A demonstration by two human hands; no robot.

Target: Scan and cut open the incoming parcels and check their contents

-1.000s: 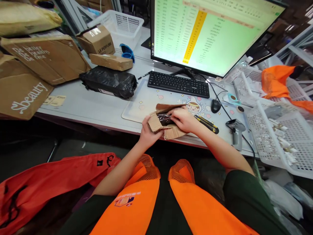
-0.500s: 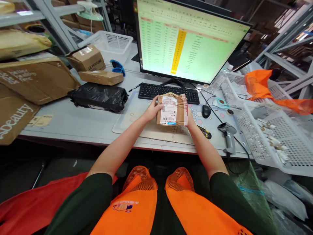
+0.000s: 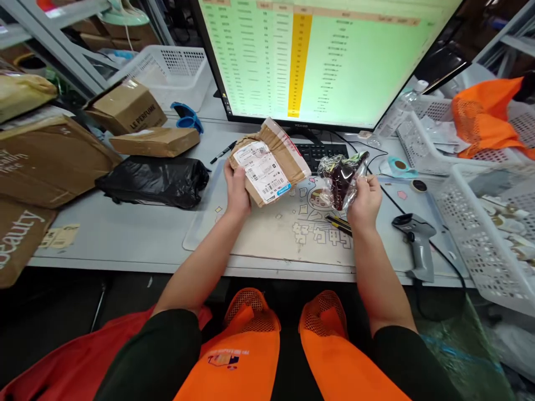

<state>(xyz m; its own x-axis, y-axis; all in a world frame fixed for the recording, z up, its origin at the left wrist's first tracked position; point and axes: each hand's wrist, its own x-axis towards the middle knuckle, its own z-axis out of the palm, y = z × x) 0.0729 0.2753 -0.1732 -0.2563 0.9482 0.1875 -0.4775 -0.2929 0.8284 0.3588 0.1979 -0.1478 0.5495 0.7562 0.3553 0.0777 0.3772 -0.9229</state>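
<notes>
Pinching the film-wrapped item [image 3: 340,179], likely light and slippery, by its four-o'clock edge in right hand [image 3: 365,204], gripping crushable-looking carton [image 3: 288,151] at nine o'clock in left hand [image 3: 237,192].

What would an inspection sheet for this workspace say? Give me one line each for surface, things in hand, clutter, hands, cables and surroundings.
Surface: pale desk with a printed mat on it.
Things in hand: creased, labelled cardboard package; dark item in clear wrap, apart from it.
Clutter: black-wrapped parcel and cardboard boxes at left; yellow-and-black tool on the mat, partly hidden; white baskets at right.
Hands: left hand grips the package; right hand grips the wrapped item.
Cables: black cable runs toward the scanner; where it ends is unclear.
Surroundings: lit monitor behind the hands; metal shelving at back left.
</notes>
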